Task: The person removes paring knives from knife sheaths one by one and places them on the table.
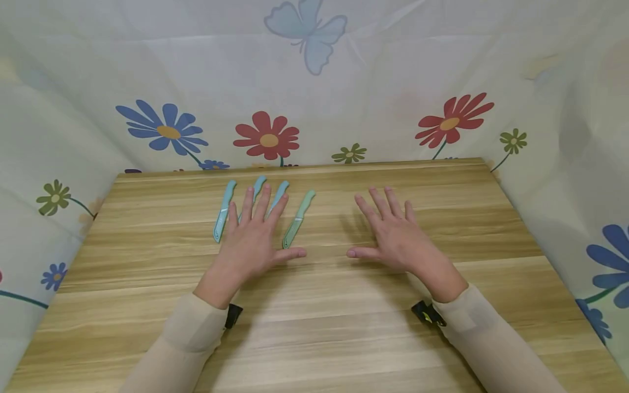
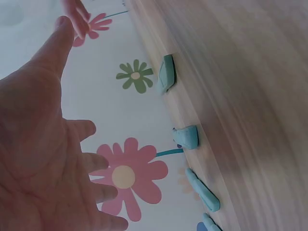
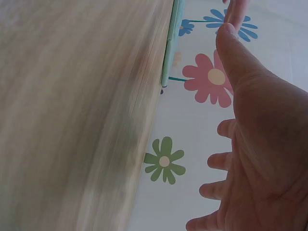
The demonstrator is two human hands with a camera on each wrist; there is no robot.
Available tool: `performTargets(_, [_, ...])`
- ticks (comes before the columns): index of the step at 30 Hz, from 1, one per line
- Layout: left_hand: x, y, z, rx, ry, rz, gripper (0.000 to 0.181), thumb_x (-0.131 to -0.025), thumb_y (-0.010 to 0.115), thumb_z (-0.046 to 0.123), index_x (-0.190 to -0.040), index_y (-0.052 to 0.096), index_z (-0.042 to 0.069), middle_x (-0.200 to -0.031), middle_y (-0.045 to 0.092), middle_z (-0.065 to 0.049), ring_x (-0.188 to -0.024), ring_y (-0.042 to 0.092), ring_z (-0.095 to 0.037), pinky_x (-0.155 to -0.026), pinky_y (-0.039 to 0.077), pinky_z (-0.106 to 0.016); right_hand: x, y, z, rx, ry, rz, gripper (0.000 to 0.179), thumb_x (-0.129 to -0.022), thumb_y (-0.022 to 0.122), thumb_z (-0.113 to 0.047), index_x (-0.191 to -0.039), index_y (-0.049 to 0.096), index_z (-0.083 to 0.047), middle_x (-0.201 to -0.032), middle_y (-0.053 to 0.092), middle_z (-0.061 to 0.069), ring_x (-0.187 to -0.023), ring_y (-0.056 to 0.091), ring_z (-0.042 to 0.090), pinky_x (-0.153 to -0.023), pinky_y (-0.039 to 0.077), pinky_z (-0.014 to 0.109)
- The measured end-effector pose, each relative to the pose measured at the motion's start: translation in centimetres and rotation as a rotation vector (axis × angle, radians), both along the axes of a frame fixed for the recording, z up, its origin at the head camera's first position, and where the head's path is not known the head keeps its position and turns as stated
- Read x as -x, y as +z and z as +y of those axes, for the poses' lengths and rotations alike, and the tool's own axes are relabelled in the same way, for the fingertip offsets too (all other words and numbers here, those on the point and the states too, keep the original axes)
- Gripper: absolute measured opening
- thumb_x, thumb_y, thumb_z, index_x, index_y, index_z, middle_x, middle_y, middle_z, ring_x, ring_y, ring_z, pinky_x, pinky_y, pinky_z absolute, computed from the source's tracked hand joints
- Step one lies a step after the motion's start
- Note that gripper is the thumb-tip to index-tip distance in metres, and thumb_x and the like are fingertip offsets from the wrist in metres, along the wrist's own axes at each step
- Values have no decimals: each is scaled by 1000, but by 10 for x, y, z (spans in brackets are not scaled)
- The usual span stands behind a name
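Observation:
Three blue knives with sheathed blades lie on the wooden table: a left one, a middle one and a right one. Beside them lies a green sheathed knife, also seen in the right wrist view. My left hand hovers palm down over the blue knives, fingers spread, hiding parts of the middle and right ones. Off to the right, my right hand is likewise spread above the table, thumb pointing toward the left hand. Both hands hold nothing.
The wooden table runs back to a white floral curtain, which also hangs at both sides. Dark straps with small devices sit at the left wrist and the right wrist.

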State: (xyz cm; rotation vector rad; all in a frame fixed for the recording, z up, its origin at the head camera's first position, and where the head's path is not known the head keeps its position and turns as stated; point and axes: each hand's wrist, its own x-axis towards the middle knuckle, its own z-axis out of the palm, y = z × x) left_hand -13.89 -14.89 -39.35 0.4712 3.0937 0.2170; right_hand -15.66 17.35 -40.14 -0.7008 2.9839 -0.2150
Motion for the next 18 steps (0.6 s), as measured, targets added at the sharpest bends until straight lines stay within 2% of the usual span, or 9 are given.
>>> performTargets(5, [4, 0, 1, 15, -9, 4, 126, -79, 51, 98, -173, 6, 27, -178, -7, -12, -160, -18, -40, -122, -5, -73, 0, 1, -2, 0, 5, -1, 118, -87, 64, -82, -173, 8, -25, -178, 1, 12, -162, -3, 43, -119, 10, 78])
performTargets(8, [7, 1, 1, 21, -14, 11, 125, -78, 44, 100, -173, 9, 26, -178, -4, -13, -161, -15, -40, -122, -1, -74, 0, 1, -2, -3, 12, -3, 117, -88, 64, -82, -173, 8, -24, -178, 1, 13, -162, -1, 43, -119, 12, 77])
performTargets(18, [15, 6, 3, -12, -39, 30, 121, -82, 45, 97, -172, 19, 20, -177, 8, -16, -162, -2, -41, -122, 15, -72, 1, 4, -7, -7, 15, -8, 114, -90, 62, -81, -172, 11, -20, -177, 9, 16, -161, 9, 43, -120, 22, 73])
